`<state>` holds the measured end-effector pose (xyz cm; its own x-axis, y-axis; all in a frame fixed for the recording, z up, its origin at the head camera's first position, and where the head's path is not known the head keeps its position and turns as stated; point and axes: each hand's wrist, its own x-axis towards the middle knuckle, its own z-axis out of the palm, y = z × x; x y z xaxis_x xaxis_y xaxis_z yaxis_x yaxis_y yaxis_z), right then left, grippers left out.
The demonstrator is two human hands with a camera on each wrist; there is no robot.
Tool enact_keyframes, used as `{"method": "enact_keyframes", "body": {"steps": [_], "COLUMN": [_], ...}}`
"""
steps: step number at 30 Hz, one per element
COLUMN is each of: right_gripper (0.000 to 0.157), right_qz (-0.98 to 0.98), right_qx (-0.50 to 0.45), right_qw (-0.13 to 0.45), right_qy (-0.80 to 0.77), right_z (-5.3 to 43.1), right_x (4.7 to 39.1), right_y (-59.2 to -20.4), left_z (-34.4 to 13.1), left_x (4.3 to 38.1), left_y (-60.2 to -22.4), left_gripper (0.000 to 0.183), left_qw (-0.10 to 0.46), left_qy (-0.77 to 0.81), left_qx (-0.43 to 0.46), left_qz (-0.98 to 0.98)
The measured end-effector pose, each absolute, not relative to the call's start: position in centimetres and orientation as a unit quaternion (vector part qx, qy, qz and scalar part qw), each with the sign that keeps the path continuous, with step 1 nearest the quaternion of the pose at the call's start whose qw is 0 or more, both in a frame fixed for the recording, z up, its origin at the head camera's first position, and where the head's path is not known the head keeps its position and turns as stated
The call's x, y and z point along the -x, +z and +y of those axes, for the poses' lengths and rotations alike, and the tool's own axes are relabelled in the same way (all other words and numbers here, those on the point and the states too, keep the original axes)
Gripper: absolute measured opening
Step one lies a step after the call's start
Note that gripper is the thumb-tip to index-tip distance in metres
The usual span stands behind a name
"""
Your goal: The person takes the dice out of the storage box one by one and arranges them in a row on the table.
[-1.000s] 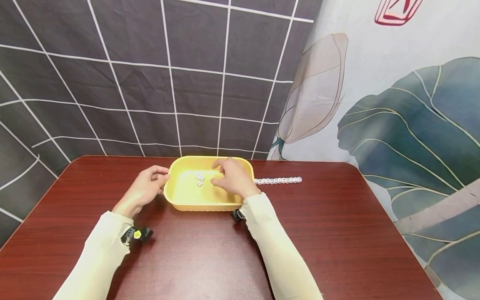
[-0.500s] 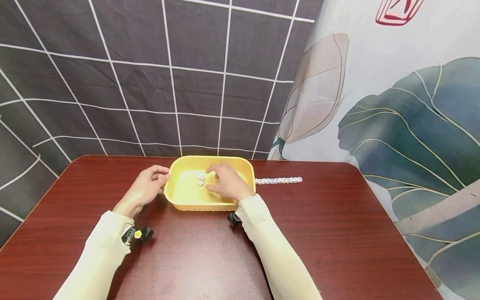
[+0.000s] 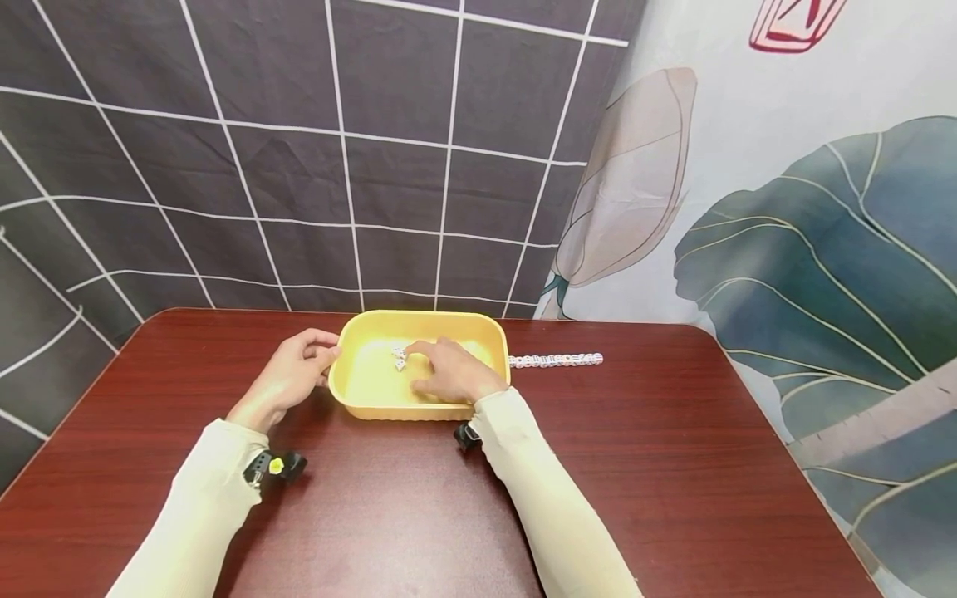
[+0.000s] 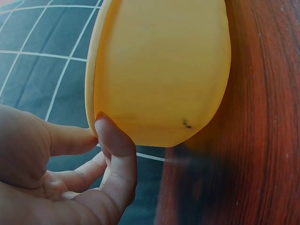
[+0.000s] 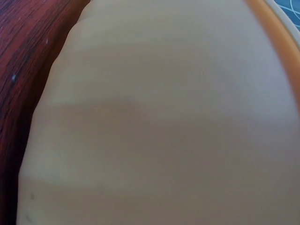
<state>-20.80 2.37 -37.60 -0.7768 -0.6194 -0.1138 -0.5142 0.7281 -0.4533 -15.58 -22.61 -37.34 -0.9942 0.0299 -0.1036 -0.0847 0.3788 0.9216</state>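
My left hand [image 3: 292,374] pinches the rim of a yellow plastic basin [image 3: 419,412] at its left end. In the left wrist view, the thumb and index finger of the left hand [image 4: 89,183] meet at the corner of the basin [image 4: 161,70]. Several small white dice [image 3: 399,359] lie together on the basin floor. Over the basin's right part reaches my right hand [image 3: 456,374], its index fingertip beside the dice and its thumb apart. Whether that fingertip touches a die cannot be made out. Only the basin's outer wall [image 5: 159,117] fills the right wrist view; the hand is hidden there.
A straight row of small white dice [image 3: 557,360] with red and blue marks extends right from the basin on the dark red wooden table [image 3: 673,465]. Behind the table's far edge hang a grey grid-patterned cloth [image 3: 284,166] and a leaf-printed cloth [image 3: 822,274].
My right hand has moved left inside the basin, bringing its index finger up to the dice. The left hand keeps its place on the rim, and the basin stays still.
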Motion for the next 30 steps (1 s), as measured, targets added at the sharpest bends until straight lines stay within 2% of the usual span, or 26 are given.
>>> {"method": "enact_keyframes", "body": {"steps": [5, 8, 11, 17, 19, 26, 30], "right_gripper": [0.064, 0.066, 0.062, 0.038, 0.035, 0.054, 0.049], "right_qz": [0.924, 0.926, 0.928, 0.934, 0.935, 0.927, 0.927], "right_qx": [0.308, 0.305, 0.296, 0.277, 0.271, 0.296, 0.294], "right_qw": [0.145, 0.156, 0.157, 0.131, 0.127, 0.136, 0.142], "right_qy": [-0.172, -0.161, -0.162, -0.184, -0.187, -0.187, -0.185], "right_z": [2.42, 2.42, 2.46, 2.73, 2.83, 2.87, 2.84], "right_x": [20.92, 20.91, 20.86, 20.75, 20.79, 21.09, 21.01], "right_y": [-37.63, -37.6, -37.54, -37.15, -37.1, -37.34, -37.45], "left_z": [-22.62, -22.65, -22.69, -22.64, -22.62, -22.56, -22.56], "left_x": [15.61, 15.61, 15.59, 15.61, 15.6, 15.55, 15.59], "left_y": [-37.48, -37.59, -37.62, -37.53, -37.51, -37.39, -37.51], "left_gripper": [0.039, 0.039, 0.039, 0.038, 0.038, 0.038, 0.038], "left_qw": [0.055, 0.056, 0.057, 0.055, 0.054, 0.054, 0.055], "left_qy": [0.554, 0.552, 0.551, 0.551, 0.55, 0.552, 0.553], "left_qx": [0.019, 0.021, 0.021, 0.017, 0.018, 0.016, 0.017], "left_qz": [0.83, 0.831, 0.832, 0.832, 0.833, 0.832, 0.831]}}
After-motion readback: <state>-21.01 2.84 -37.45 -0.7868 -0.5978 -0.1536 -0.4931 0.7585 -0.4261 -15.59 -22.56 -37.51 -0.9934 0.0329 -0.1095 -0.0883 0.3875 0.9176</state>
